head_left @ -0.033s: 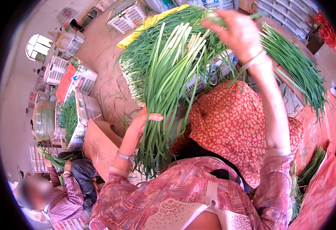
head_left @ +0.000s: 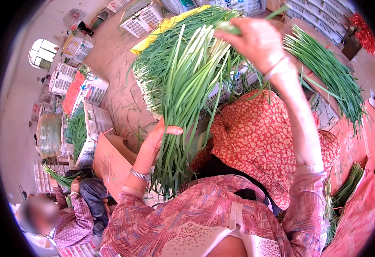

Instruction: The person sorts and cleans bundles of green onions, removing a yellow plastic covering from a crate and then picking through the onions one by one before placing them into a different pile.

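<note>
My left hand [head_left: 157, 136] is closed around a thick bunch of garlic chives [head_left: 191, 85], its thumb lying across the leaves. The pale stalk ends point away from me and the green tips hang toward my lap. Just beyond those ends, my right hand [head_left: 258, 45] pinches a few green chives, blurred, with one blade sticking out behind the wrist. Under and behind the bunch, a large heap of chives [head_left: 153, 64] fills a white plastic crate [head_left: 238, 81]. Another bundle of chives [head_left: 324, 70] lies on a board to the right.
Red floral cloth [head_left: 256, 141] covers my lap. A cardboard box [head_left: 112, 156] stands left of me, near white crates [head_left: 97, 122] with greens. At lower left, a co-worker [head_left: 74, 214] holds chives. Red cloth [head_left: 358, 214] and more chives lie at lower right.
My right hand has moved a little left, closer to the stalk ends of the bunch, with the chives in it. My left hand and the bunch stay put.
</note>
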